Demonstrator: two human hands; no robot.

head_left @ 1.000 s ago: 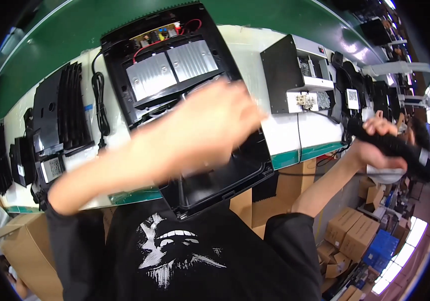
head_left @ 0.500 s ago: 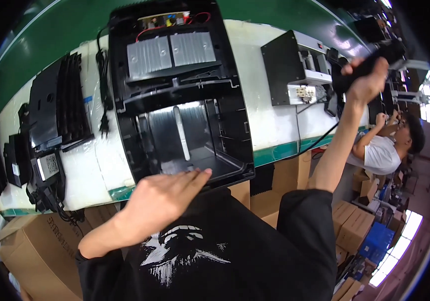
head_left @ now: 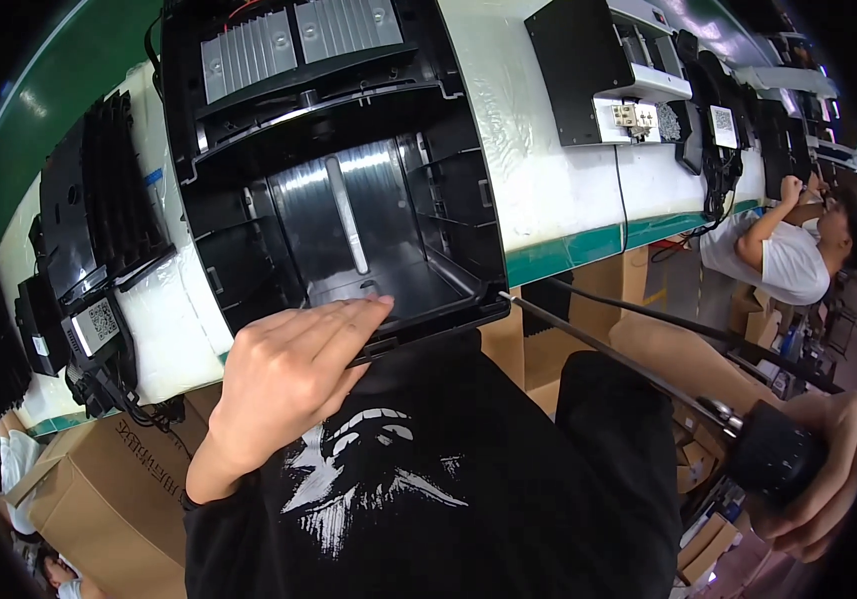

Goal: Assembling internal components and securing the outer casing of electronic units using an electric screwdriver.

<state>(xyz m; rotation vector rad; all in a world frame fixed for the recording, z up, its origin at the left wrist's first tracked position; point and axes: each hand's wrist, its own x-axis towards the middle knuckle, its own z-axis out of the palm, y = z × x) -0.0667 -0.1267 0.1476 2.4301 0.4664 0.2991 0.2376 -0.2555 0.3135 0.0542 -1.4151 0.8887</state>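
In front of me, a black appliance housing lies on the bench with its hollow, shiny-lined chamber facing up. My left hand grips its near rim, fingers laid over the edge and thumb below. At the lower right, my right hand is wrapped round a black electric screwdriver. Its long, thin metal shaft reaches left, and the tip is at the housing's near right corner. Whether the tip sits on a screw is too small to tell. Two finned metal heat sinks are fixed at the housing's far end.
Black plastic panels and adapters with cables lie on the left. A box-shaped machine stands to the right. A dark cord crosses near my right forearm. Cardboard boxes stand below the bench edge; a co-worker is at the far right.
My right hand has brought the screwdriver down from above the bench at the upper right, its tip now at the housing's corner. My left hand remains on the rim. The view has shifted.
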